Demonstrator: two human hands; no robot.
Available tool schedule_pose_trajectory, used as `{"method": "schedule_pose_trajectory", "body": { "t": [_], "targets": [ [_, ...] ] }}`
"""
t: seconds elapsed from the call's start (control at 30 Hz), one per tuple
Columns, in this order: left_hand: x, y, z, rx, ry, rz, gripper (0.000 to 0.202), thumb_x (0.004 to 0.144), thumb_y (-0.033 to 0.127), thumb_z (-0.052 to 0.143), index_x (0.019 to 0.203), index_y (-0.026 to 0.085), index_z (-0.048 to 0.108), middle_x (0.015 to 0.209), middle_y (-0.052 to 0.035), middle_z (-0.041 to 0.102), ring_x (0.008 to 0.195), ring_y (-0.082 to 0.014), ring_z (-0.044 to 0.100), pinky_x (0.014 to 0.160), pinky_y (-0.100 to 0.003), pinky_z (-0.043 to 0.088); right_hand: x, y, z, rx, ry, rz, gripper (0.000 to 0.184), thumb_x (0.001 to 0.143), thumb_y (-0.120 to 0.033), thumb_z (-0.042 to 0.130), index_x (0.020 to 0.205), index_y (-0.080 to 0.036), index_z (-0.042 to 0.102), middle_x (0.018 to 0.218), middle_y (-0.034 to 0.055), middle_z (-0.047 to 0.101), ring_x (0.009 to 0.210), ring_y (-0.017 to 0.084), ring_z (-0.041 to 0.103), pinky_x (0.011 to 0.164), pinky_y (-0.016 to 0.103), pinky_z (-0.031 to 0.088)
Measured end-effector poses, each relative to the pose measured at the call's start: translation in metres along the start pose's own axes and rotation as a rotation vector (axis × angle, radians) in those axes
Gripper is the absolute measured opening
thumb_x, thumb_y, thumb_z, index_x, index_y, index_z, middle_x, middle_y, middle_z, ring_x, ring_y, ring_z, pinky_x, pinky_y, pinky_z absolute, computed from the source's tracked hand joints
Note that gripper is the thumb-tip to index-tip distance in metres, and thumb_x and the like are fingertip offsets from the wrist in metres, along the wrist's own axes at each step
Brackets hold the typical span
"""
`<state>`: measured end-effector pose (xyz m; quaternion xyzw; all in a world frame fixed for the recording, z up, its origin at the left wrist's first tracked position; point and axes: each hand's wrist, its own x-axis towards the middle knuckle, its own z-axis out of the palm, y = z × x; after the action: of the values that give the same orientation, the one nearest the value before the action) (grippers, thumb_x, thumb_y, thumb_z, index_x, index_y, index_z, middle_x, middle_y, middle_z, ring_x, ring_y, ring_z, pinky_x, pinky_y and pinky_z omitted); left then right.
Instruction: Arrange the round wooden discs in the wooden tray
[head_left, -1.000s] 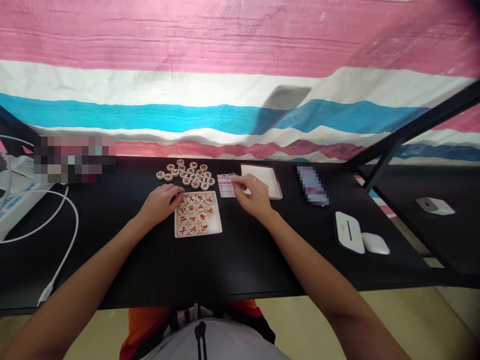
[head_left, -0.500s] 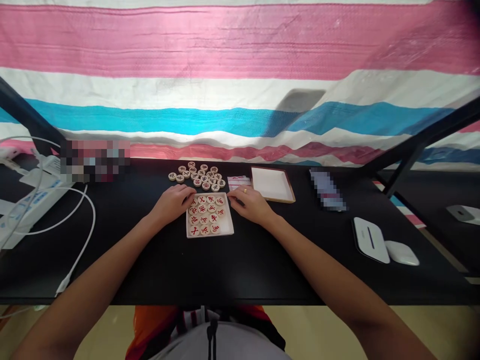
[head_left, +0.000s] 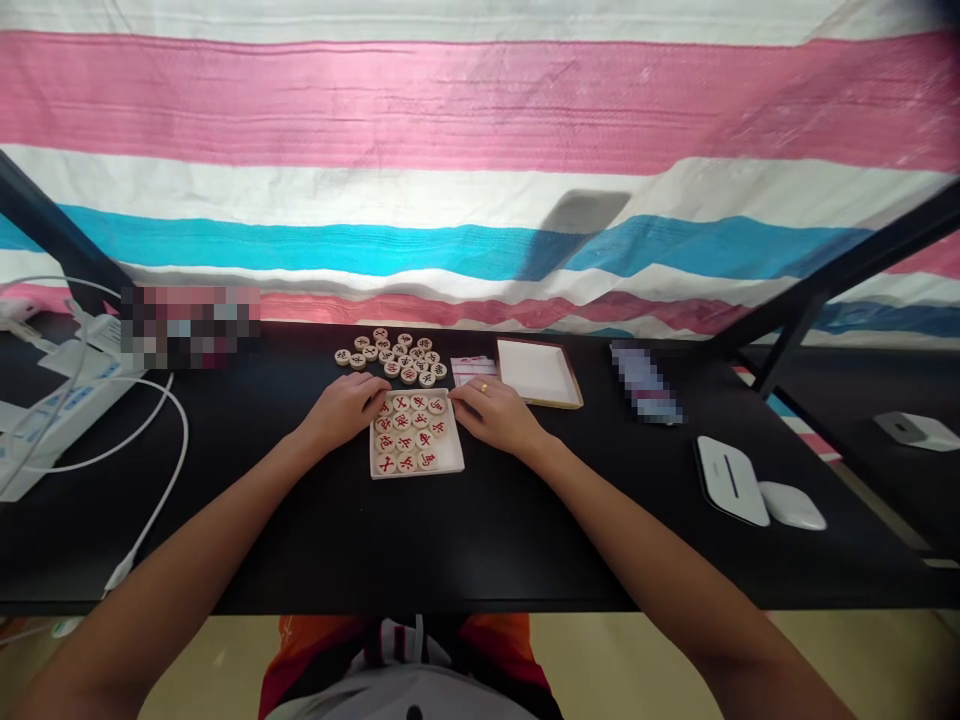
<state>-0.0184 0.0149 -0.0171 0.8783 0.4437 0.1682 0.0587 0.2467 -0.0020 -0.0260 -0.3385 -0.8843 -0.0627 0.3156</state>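
Note:
A shallow white box [head_left: 454, 456] lies flat on the black table. Inside it, round Chinese chess pieces [head_left: 405, 440] with red characters sit in rows, leaving bare spots at the lower right. My left hand [head_left: 343, 408] has curled fingers at the box's far left corner, partly covering a piece there. At the far right corner my right hand [head_left: 495, 408], a ring on one finger, takes the rim between thumb and fingers. Beyond the box, a loose cluster of Chinese chess pieces [head_left: 406, 362] lies on the table, some with black characters and some with red.
Right of the cluster are a printed paper [head_left: 472, 370] and a box lid [head_left: 536, 372], white inside up. A blurred-out flat item [head_left: 646, 383], a white device [head_left: 731, 480] and a white case [head_left: 792, 505] lie farther right. A power strip [head_left: 67, 410] and white cables [head_left: 184, 440] occupy the left.
The camera view has shifted slightly. Both hands stay at the box's far corners, and the pieces keep their places.

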Motion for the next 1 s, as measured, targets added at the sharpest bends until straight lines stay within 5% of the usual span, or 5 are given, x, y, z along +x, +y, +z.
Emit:
{"method": "schedule_pose_trajectory", "body": {
  "t": [0.33, 0.57, 1.0],
  "targets": [
    [0.001, 0.001, 0.000, 0.033, 0.017, 0.039, 0.027, 0.092, 0.026, 0.039, 0.098, 0.018, 0.063, 0.093, -0.0060, 0.068, 0.087, -0.0196, 0.061, 0.080, -0.033, 0.045, -0.002, -0.003, 0.006, 0.057, -0.051, 0.039, 0.014, 0.091, -0.019, 0.047, 0.091, -0.019, 0.061, 0.074, 0.0060, 0.063, 0.073, 0.019, 0.057, 0.070, 0.031, 0.048],
    [-0.001, -0.001, 0.001, -0.041, 0.013, 0.001, 0.024, 0.090, 0.025, 0.042, 0.096, 0.018, 0.064, 0.093, -0.0054, 0.068, 0.088, -0.0194, 0.061, 0.082, -0.033, 0.046, 0.014, -0.002, 0.003, 0.190, -0.037, 0.239, 0.016, 0.089, -0.019, 0.049, 0.097, -0.019, 0.063, 0.093, 0.0079, 0.064, 0.091, 0.020, 0.059, 0.082, 0.033, 0.046],
    [0.001, -0.004, 0.001, -0.037, 0.006, 0.019, 0.025, 0.090, 0.024, 0.042, 0.097, 0.020, 0.066, 0.093, -0.0052, 0.068, 0.089, -0.0194, 0.061, 0.083, -0.033, 0.045, 0.098, 0.004, 0.031, 0.052, -0.575, 0.265, 0.023, 0.085, -0.029, 0.056, 0.099, -0.018, 0.071, 0.096, 0.0092, 0.068, 0.092, 0.021, 0.061, 0.075, 0.027, 0.041]
  ]
}}
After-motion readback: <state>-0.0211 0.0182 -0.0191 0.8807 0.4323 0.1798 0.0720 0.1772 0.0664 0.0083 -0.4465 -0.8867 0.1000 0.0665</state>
